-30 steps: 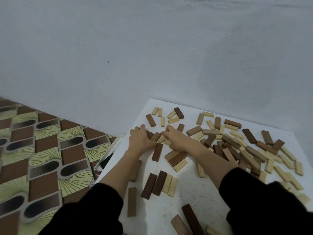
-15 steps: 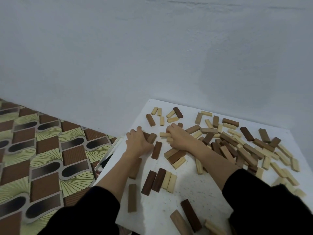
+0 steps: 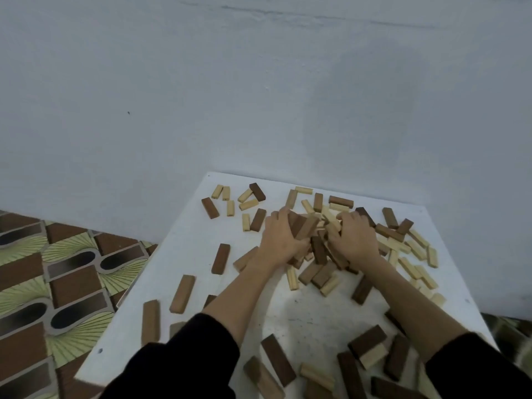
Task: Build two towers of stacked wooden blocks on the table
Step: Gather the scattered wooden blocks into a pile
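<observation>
Nearest the viewer, several dark and pale wooden blocks [image 3: 277,359] lie flat on the white table [image 3: 311,321], most with their long axes running roughly near-to-far or slightly slanted; one dark block at near right has a pale block [image 3: 373,356] lying against its near side. At the near left edge, two mid-brown blocks [image 3: 182,294] lie lengthwise pointing away, and a darker one [image 3: 221,258] a little farther on lies the same way. Past the middle of the table, both hands are pressed into a jumbled heap of blocks [image 3: 318,249], where pieces point every way and some tilt upward. The left hand [image 3: 280,240] has its fingers curled round tilted brown blocks at the heap's left side; the right hand [image 3: 355,240] is curled over the heap's right side, gripping blocks there. Right of the heap, pale blocks [image 3: 414,267] lie scattered at many angles. At the far left, small pale and dark blocks [image 3: 247,204] lie loose near the wall [image 3: 259,96]. No stack stands anywhere.
</observation>
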`<state>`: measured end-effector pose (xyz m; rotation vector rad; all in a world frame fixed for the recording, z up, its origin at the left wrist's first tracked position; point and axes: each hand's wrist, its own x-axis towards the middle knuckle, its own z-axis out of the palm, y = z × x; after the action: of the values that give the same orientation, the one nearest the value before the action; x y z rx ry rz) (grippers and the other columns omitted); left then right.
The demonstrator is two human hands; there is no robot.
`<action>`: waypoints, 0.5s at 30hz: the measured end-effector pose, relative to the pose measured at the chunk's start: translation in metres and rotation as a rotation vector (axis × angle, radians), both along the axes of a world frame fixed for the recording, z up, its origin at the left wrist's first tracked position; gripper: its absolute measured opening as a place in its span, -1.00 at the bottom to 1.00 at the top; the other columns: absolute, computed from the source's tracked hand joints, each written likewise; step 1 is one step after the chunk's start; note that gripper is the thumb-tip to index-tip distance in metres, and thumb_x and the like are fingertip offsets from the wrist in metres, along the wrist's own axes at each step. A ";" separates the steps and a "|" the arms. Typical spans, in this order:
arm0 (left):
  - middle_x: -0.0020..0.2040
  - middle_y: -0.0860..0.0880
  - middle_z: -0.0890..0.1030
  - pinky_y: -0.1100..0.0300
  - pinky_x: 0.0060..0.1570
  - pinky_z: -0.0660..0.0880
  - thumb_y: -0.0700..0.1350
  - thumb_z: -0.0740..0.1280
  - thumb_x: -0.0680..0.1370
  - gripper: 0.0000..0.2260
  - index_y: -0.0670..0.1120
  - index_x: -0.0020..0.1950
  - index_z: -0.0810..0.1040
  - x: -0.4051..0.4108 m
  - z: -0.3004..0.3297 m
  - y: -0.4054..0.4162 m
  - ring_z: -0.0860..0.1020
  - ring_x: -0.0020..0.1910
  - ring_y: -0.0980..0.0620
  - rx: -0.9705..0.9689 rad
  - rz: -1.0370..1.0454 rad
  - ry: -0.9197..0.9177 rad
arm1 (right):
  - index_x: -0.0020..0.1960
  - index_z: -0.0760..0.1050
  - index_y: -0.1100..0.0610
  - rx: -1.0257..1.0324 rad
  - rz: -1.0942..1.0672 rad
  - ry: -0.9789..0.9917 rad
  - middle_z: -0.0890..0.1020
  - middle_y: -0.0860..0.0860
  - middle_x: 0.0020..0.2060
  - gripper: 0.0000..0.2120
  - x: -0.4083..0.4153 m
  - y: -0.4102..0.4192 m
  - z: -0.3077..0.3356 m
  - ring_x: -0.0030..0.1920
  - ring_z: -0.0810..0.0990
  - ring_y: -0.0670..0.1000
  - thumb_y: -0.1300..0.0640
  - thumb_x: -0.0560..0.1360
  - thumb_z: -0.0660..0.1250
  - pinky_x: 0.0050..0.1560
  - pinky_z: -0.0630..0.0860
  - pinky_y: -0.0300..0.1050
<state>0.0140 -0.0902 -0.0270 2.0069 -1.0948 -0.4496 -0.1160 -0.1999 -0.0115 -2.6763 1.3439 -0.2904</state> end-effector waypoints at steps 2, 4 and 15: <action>0.31 -0.12 0.34 0.06 0.27 0.32 0.04 0.46 0.39 -0.29 -0.11 0.44 0.24 -0.005 -0.002 -0.005 0.26 0.34 -0.10 0.016 -0.054 -0.055 | 0.34 0.33 0.17 -0.026 -0.037 0.040 0.41 0.14 0.27 -0.54 -0.009 -0.002 -0.001 0.27 0.34 0.17 -0.05 0.53 0.22 0.20 0.36 0.05; 0.35 -0.12 0.33 0.05 0.31 0.30 0.07 0.45 0.41 -0.31 -0.10 0.44 0.25 -0.003 -0.005 -0.001 0.25 0.36 -0.10 0.008 -0.066 -0.078 | 0.38 0.30 0.16 -0.027 -0.048 0.045 0.38 0.14 0.30 -0.50 -0.012 0.000 -0.002 0.30 0.31 0.16 -0.05 0.53 0.25 0.23 0.33 0.04; 0.33 -0.14 0.34 0.10 0.23 0.30 0.02 0.39 0.49 -0.47 -0.12 0.39 0.33 0.067 -0.027 0.085 0.26 0.32 -0.11 0.245 0.261 -0.257 | 0.20 0.46 0.11 0.089 0.369 -0.163 0.44 0.08 0.18 -0.72 0.061 0.047 -0.017 0.19 0.38 0.10 0.25 0.51 0.20 0.12 0.40 -0.03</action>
<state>0.0806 -0.0048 -0.0536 2.4376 -0.9425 -0.1994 -0.0549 -0.1531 -0.0288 -2.6880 0.7789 -0.3840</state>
